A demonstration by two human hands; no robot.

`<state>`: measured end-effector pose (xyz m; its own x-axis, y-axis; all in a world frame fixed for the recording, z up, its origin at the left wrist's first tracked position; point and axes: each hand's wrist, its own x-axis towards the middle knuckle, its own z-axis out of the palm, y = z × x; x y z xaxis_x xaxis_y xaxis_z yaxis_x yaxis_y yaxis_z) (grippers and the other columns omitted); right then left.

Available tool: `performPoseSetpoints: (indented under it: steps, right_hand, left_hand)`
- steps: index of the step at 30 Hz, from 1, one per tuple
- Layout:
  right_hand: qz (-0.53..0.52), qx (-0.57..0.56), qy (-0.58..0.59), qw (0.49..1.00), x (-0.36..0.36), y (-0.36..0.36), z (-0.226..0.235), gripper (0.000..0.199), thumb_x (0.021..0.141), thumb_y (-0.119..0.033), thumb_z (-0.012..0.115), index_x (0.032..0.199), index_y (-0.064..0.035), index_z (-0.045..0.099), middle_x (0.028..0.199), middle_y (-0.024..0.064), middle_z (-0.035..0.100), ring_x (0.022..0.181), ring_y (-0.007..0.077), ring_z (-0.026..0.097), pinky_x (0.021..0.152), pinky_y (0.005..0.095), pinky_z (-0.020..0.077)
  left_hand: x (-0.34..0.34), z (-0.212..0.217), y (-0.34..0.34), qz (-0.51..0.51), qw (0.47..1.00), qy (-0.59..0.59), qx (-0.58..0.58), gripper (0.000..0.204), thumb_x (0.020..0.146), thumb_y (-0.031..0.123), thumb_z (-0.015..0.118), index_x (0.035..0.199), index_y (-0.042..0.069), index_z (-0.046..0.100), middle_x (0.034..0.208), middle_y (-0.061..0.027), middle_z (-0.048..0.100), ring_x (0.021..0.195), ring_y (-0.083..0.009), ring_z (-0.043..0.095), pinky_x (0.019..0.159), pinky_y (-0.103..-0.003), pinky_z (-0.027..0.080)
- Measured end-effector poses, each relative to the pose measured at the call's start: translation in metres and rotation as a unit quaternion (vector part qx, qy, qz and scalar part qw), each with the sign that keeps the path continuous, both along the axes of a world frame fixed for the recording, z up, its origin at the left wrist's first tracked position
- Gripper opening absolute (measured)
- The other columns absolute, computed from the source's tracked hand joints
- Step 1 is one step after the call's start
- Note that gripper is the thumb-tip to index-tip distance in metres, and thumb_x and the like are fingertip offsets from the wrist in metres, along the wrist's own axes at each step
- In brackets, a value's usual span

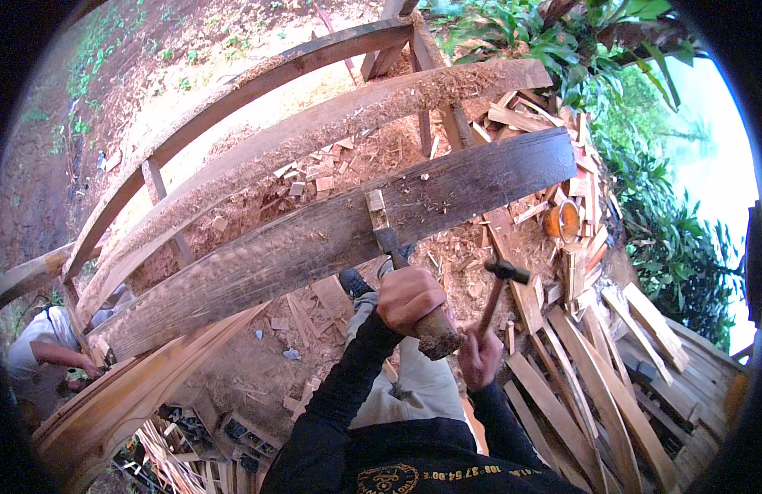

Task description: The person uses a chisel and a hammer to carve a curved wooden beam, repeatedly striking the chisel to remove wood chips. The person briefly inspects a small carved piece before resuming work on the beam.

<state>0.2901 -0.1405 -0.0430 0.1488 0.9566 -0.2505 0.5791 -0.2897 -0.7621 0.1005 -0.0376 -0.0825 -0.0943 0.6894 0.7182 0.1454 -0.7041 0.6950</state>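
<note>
Soft daylight, no hard shadows on my feed. Sky (710,165) at right blown out. Heavy fisheye bending, black vignette at rim; slight blur on my hands.

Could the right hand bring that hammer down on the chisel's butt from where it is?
Probably yes. The right hand holds the hammer raised beside the chisel, which the left hand grips, and nothing lies between them.

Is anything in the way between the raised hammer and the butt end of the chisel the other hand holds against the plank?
Nothing visible. The right hand holds the hammer up beside the chisel, gripped by the left hand with its blade on the dark plank. Only open air lies between hammer head and chisel butt.
</note>
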Motion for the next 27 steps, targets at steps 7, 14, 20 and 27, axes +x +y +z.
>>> performPoseSetpoints:
  steps: [7, 14, 20, 27]
  right_hand:
    - [0.066, 0.137, 0.124, 0.98, 0.021, -0.04, 0.06, 0.055, 0.096, -0.053, 0.047, 0.068, -0.0058, 0.046, 0.056, 0.0036, 0.041, 0.044, 0.0129, 0.04, 0.038, 0.0293, 0.0274]
    - [0.198, -0.098, -0.13, 0.967, -0.004, -0.041, 0.087, 0.031, 0.09, -0.037, 0.059, 0.086, -0.0058, 0.055, 0.063, 0.0056, 0.05, 0.059, 0.0254, 0.053, 0.054, 0.0448, 0.0409]
    - [0.228, 0.097, 0.238, 0.939, 0.011, -0.043, 0.085, 0.027, 0.094, -0.028, 0.057, 0.084, -0.0031, 0.053, 0.058, 0.0084, 0.054, 0.051, 0.0317, 0.053, 0.047, 0.0456, 0.0395]
    - [0.208, 0.207, 0.176, 0.94, 0.01, -0.054, 0.06, 0.022, 0.086, -0.025, 0.063, 0.087, -0.0048, 0.056, 0.064, 0.01, 0.057, 0.057, 0.0317, 0.055, 0.049, 0.0418, 0.0414]
  left_hand:
    - [-0.008, -0.006, -0.001, 0.004, 1.0, -0.002, -0.005, 0.021, 0.064, 0.015, 0.074, 0.074, 0.004, 0.059, 0.061, -0.0069, 0.054, 0.052, -0.025, 0.058, 0.047, -0.034, 0.045]
    - [-0.013, 0.006, 0.003, 0.011, 1.0, -0.003, -0.021, 0.021, 0.065, 0.016, 0.075, 0.074, 0.005, 0.059, 0.061, -0.0074, 0.055, 0.052, -0.0251, 0.058, 0.047, -0.034, 0.044]
    - [-0.012, -0.002, 0.005, -0.003, 1.0, -0.01, -0.016, 0.019, 0.067, 0.015, 0.074, 0.074, 0.005, 0.059, 0.06, -0.0076, 0.054, 0.05, -0.0252, 0.057, 0.045, -0.035, 0.042]
    - [-0.014, -0.003, -0.001, -0.024, 0.999, -0.026, -0.016, 0.018, 0.068, 0.015, 0.072, 0.073, 0.005, 0.059, 0.06, -0.0071, 0.052, 0.05, -0.0249, 0.055, 0.045, -0.035, 0.041]
